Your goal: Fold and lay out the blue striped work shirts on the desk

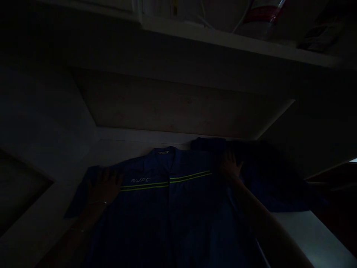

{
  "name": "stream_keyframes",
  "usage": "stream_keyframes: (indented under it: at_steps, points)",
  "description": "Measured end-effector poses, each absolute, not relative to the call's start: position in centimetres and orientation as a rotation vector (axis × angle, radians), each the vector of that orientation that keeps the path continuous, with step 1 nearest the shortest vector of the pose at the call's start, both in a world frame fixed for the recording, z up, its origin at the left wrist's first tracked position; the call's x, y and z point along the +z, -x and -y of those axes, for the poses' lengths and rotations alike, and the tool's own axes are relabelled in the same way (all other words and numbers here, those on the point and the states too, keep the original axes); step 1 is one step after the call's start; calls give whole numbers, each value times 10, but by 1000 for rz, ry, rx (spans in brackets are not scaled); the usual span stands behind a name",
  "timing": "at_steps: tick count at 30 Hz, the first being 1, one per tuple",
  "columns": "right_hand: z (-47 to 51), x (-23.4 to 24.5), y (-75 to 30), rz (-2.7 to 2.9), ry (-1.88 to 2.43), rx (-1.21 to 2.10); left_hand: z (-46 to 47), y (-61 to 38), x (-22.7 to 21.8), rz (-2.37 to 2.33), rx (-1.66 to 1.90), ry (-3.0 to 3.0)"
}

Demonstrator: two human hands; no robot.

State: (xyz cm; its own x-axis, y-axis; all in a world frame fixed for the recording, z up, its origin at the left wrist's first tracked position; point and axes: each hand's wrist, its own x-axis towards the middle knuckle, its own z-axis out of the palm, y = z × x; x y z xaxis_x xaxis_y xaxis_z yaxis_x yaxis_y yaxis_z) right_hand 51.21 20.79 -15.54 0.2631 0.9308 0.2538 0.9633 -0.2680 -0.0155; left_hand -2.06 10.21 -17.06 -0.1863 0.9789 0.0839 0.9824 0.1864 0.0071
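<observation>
A dark blue work shirt (189,208) lies spread out front side up, its collar toward the back wall. Two yellow-green stripes cross its chest, with pale lettering above them on the left. My left hand (104,186) rests flat on the shirt near the left sleeve, fingers spread. On the other side, my right hand (231,165) lies with fingers apart at the right shoulder, where the shirt meets a pile of dark blue cloth (267,178). The light is very dim, so the folds of that pile are hard to make out.
The shirt lies on a white surface (320,230) inside a recess with side walls. Overhead, close to the top of the view, runs a white shelf (223,39). A bottle with a red label (263,15) and thin cables stand on it.
</observation>
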Motion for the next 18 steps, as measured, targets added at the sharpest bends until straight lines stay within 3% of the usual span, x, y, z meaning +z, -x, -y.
stream_keyframes:
  at_steps: [3, 5, 10, 13, 18]
  points:
    - [-212, -158, -488, 2315, 1967, -218, -112, 6, -166, 2183, -167, 2049]
    - [-212, -165, -483, 2490, 1959, -60, -118, 14, -172, 2253, -98, 2111]
    - [-214, -169, -492, 1974, 2381, 69, -110, 65, -179, 2523, -12, 1939]
    - [-202, -154, -489, 1771, 2208, 132, -82, 76, -166, 2488, -236, 1769]
    - [-112, -151, -497, 1449, 1901, 539, 30, 51, -169, 2391, -709, 1923]
